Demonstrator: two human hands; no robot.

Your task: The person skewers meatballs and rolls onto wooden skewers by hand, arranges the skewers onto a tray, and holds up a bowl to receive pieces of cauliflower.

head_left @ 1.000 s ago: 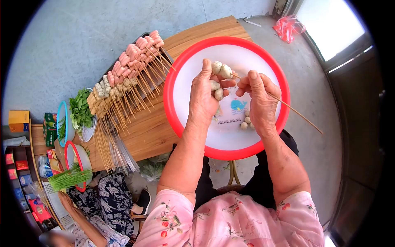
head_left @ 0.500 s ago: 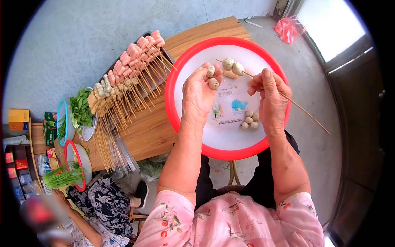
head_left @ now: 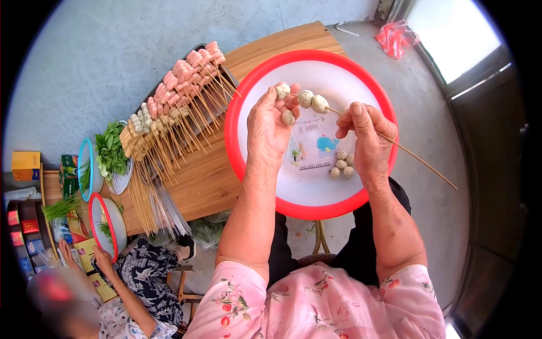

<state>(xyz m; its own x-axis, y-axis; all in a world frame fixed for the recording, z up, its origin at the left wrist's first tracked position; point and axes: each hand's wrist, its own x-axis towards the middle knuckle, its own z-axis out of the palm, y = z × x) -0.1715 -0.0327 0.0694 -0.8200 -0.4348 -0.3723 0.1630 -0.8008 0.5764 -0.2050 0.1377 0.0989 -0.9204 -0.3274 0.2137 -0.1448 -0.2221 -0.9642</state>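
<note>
Wooden table [head_left: 217, 178] noted at nine o'clock of basin [head_left: 316, 211]. My left hand [head_left: 266, 127] holds two balls [head_left: 288, 117], likely soft; my right [head_left: 370, 141] pinches the skewer [head_left: 423, 164], presumably light and stiff, correctly mid-shaft.

The words "BE HAPPY" [head_left: 308, 129] are printed inside the basin [head_left: 293, 189], above and left of the whale [head_left: 326, 144], below which small marks [head_left: 315, 166] cannot be read.
</note>
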